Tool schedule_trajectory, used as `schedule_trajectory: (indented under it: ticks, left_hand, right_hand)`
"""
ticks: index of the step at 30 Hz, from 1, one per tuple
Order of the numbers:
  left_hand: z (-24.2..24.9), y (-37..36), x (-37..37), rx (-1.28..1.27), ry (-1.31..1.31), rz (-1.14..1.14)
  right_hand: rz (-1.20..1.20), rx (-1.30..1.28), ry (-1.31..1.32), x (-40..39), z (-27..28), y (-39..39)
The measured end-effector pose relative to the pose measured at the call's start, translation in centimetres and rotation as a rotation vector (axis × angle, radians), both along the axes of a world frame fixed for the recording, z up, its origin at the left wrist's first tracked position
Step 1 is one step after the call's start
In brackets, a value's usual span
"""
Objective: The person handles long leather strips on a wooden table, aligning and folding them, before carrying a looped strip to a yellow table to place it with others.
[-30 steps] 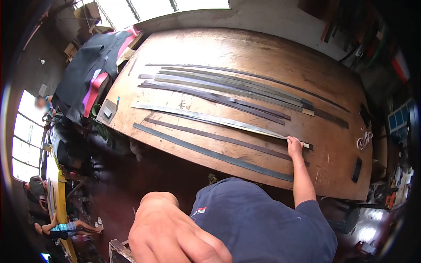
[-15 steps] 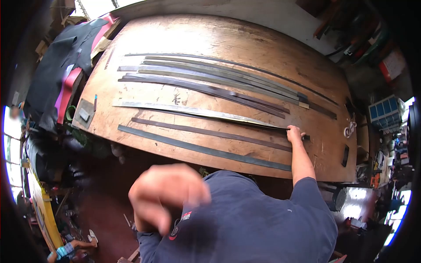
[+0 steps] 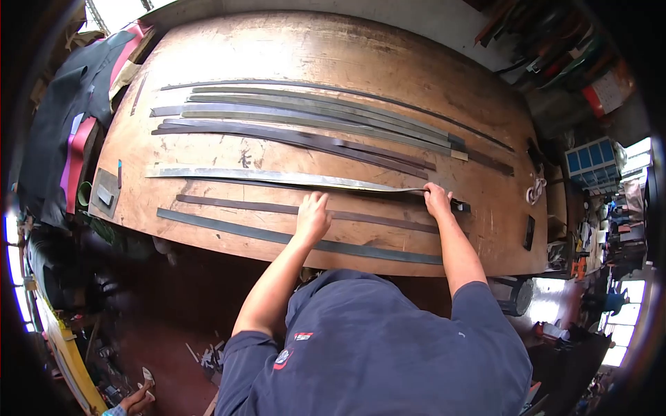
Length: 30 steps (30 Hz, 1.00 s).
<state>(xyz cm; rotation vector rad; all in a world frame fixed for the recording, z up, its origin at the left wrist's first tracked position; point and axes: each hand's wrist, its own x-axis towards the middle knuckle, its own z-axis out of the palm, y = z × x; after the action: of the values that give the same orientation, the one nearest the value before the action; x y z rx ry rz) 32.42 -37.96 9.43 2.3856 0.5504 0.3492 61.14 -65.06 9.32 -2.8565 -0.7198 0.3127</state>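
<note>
Since the earlier frame, the left hand has moved from in front of the dark shirt to the table, inside its near edge. The right hand remains at the right end of the pale strip.

Right hand: thumb and fingers clamped on the pale strip. Left hand: fingers curled, at the brown strip; whether they grip anything cannot be told.

The pale strip runs lengthwise across the nearer half of the surface, its left end short of the left edge. A dark strip shows along its near side. The brown strip lies between it and the near edge; a dark green strip lies nearer that edge again. A group of strips lies beyond the pale strip, toward the far edge.

At the near left corner sits a grey slab bearing a small block. A white cord lies by the right edge; a black piece lies toward the near right corner.
</note>
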Motion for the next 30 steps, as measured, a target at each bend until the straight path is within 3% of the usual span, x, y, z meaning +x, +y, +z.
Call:
schedule_trajectory:
  ticks: [4,7,14,30]
  left_hand:
    - [-2.3,-1.0,7.3,0.444,-0.04,-0.078]
    - [-2.8,-1.6,10.4,0.356,0.172,-0.136]
    - [-2.5,-0.7,12.1,0.314,0.229,-0.156]
    - [-0.6,-0.2,13.6,0.188,0.376,-0.134]
  right_hand:
    - [0.095,0.037,0.004,0.7,-0.3,-0.9]
    - [0.193,0.138,0.015,2.6,-1.4,-1.8]
    - [0.331,0.274,0.11,4.2,-0.5,-2.4]
    - [0.248,0.244,0.202,5.6,-0.8,-1.7]
